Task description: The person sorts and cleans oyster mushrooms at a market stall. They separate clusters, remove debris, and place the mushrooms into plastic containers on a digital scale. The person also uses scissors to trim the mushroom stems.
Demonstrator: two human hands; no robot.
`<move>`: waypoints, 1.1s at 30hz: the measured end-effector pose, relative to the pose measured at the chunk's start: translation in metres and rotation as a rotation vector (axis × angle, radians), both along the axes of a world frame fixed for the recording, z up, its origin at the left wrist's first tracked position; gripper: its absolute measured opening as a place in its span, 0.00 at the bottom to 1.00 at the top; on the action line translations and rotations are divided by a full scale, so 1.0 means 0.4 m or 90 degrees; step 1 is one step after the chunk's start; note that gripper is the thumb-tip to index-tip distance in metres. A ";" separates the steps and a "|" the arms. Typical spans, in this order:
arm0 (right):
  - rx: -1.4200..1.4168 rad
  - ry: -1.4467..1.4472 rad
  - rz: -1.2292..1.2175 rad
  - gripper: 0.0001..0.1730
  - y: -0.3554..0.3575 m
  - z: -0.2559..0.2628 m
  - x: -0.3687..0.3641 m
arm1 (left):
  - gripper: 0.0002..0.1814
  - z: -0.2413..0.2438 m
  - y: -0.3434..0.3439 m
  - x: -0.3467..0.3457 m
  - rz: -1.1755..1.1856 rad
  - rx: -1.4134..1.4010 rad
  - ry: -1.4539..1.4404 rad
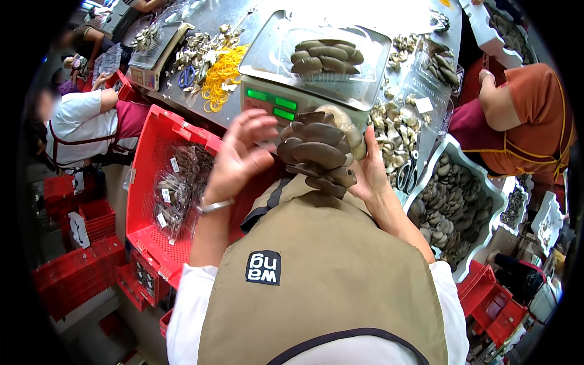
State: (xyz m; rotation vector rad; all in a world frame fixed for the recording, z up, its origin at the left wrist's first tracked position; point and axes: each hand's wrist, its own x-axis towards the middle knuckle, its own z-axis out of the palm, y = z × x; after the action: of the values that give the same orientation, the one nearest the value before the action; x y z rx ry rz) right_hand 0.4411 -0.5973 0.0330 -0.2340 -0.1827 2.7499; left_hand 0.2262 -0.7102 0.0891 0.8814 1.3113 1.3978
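Observation:
A large cluster of dark oyster mushrooms [319, 146] rests in my right hand [368, 171], which grips it from the side and below, close to my apron. Beside the cluster's left edge, my left hand [246, 153] is raised with fingers apart and holds nothing; it is slightly blurred. Just beyond both hands stands a digital scale [269, 101] with a lit green display. On its metal pan lies a clear plastic tray [369, 75] holding several oyster mushrooms [326, 57], caps facing up.
Left of me is a red crate [150, 191] with packed mushrooms; at right, a white foam box [495, 200] heaped with mushrooms. Yellow rubber bands [223, 75], blue-handled scissors [186, 76], black-handled scissors [407, 175] and trimmings [397, 132] lie on the metal table. People work on both sides.

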 end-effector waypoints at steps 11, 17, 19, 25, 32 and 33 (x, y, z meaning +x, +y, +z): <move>0.119 -0.158 0.114 0.39 -0.031 0.064 -0.189 | 0.46 -0.174 -0.085 -0.036 0.008 0.104 -0.419; 0.339 -0.234 0.261 0.41 -0.049 0.084 -0.293 | 0.49 -0.262 -0.162 -0.108 0.065 0.125 -0.615; 0.426 -0.295 0.291 0.41 -0.052 0.085 -0.318 | 0.49 -0.270 -0.183 -0.137 0.075 0.095 -0.608; 0.379 -0.293 0.239 0.40 -0.044 0.079 -0.381 | 0.35 -0.219 -0.186 -0.211 0.056 0.055 -0.520; 0.746 -0.544 0.100 0.17 -0.008 0.090 -0.377 | 0.29 -0.264 -0.135 -0.439 -0.035 -0.083 -0.278; 0.708 -0.509 0.110 0.20 0.004 0.078 -0.373 | 0.34 -0.259 -0.116 -0.452 -0.005 -0.076 -0.404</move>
State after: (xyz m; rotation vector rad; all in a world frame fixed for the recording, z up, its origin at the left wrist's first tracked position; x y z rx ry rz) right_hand 0.2917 -0.5957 0.0640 -0.9637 -1.8685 2.1009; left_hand 0.0454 -0.7565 -0.0145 0.3127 0.8853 1.4163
